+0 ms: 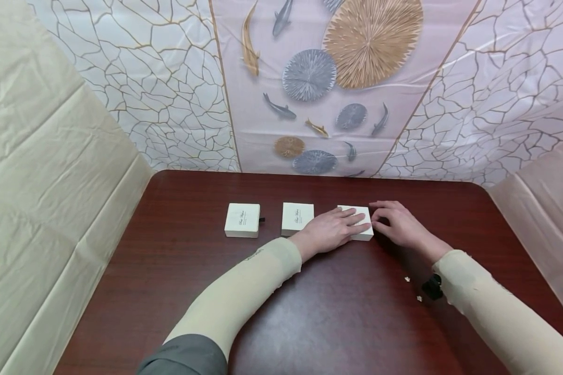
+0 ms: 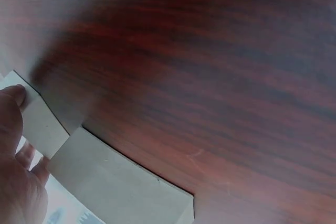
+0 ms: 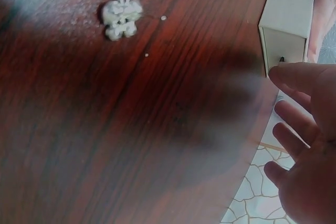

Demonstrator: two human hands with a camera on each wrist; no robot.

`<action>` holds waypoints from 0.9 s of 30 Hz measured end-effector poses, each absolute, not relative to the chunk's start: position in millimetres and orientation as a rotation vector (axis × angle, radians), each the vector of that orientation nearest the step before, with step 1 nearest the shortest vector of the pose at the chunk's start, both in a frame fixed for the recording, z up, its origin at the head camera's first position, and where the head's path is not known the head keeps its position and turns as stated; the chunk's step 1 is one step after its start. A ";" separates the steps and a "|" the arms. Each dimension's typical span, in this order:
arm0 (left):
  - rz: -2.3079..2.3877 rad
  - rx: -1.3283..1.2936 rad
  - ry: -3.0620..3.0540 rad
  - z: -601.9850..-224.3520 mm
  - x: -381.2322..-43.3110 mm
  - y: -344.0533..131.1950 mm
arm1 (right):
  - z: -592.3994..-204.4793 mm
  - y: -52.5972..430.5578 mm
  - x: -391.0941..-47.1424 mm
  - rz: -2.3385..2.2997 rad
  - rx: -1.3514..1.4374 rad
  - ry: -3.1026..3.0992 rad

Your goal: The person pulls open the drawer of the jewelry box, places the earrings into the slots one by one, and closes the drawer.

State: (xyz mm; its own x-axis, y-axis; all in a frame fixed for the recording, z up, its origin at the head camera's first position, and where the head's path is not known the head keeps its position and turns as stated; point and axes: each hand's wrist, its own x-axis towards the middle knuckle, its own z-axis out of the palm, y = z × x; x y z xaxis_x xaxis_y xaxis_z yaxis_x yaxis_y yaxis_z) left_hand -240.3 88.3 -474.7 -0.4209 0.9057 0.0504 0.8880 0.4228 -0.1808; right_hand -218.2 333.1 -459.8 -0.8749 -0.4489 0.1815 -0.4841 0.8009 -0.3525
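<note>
My left hand (image 1: 333, 229) grips the rightmost of three small white boxes (image 1: 364, 235). Its fingers spread across the lid, and the thumb (image 2: 14, 95) presses the near side in the left wrist view. Past the box's right end is my right hand (image 1: 396, 224), thumb and index fingertips close to a small black tab (image 3: 282, 59) on that end. Its other fingers are loosely bent and apart in the right wrist view. The middle white box (image 1: 297, 217) stands beside my left wrist. Farther left lies another white box (image 1: 242, 219) with a black tab on its right.
Two small pale pieces lie on the brown table (image 1: 309, 323) near my right sleeve; the right wrist view shows one as a white butterfly-shaped piece (image 3: 122, 17). A patterned cloth (image 1: 178, 78) hangs behind the table's far edge, with beige cloth (image 1: 42, 208) at the sides.
</note>
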 end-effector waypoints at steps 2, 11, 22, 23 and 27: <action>0.192 -1.604 -2.530 -474.9 -240.2 88.4 | -460.5 333.3 -217.9 0.590 0.757 -2.884; 0.180 -1.596 -2.514 -477.6 -240.7 88.2 | -461.3 332.8 -217.1 0.568 0.775 -2.837; 0.206 -1.605 -2.506 -475.1 -240.9 89.3 | -459.5 342.5 -215.2 0.536 0.712 -2.874; 0.206 -1.604 -2.504 -475.2 -241.1 89.4 | -458.7 343.1 -214.7 0.534 0.704 -2.877; 0.202 -1.607 -2.508 -476.4 -241.6 89.9 | -458.0 345.8 -213.4 0.520 0.685 -2.890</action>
State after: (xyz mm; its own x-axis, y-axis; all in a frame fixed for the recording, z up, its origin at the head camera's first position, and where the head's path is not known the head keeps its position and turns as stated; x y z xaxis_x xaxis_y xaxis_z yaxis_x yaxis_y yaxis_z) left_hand -241.6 89.9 -476.4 -0.4117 0.9095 0.0582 0.8885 0.4147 -0.1966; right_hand -213.4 345.8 -458.0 -0.8893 -0.4121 0.1984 -0.4554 0.8379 -0.3010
